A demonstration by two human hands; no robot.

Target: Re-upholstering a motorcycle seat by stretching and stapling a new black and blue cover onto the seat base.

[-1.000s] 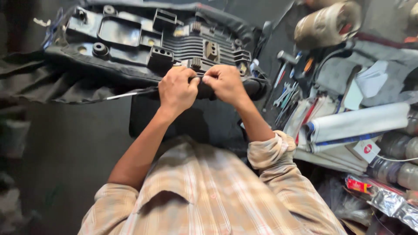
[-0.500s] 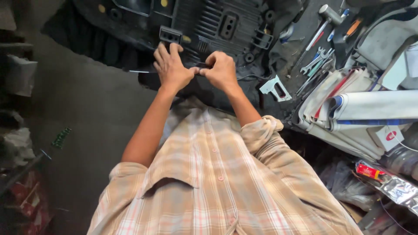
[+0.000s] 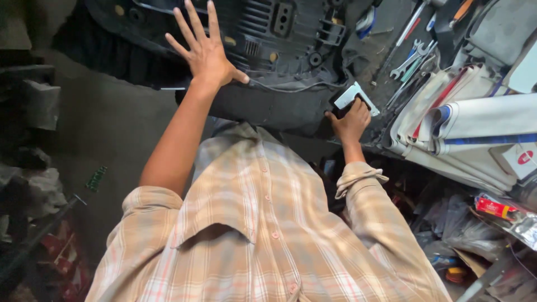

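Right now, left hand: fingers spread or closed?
Spread. The left hand lies open, fingers fanned, palm down on the black ribbed plastic panel.

Spread across a dark cluttered bench [image 3: 391, 89]. At one o'clock, a cluster of spanners [image 3: 411, 60], lying loose and overlapping. Just beside, at the top edge, an orange-handled tool [image 3: 463, 9], mostly cut off. At two o'clock, a stack of folded white fabric [image 3: 442, 106] with red and blue edging; on top of it a rolled white sheet [image 3: 492, 120] with a blue stripe. At four o'clock, a small red packet [image 3: 495, 208], near crumpled silvery wrapping [image 3: 526, 229]. At nine o'clock, bare grey floor [image 3: 106, 128], with a small green strip [image 3: 96, 178] lying on it. At eight o'clock, dim red scraps [image 3: 53, 246], too dark to make out.
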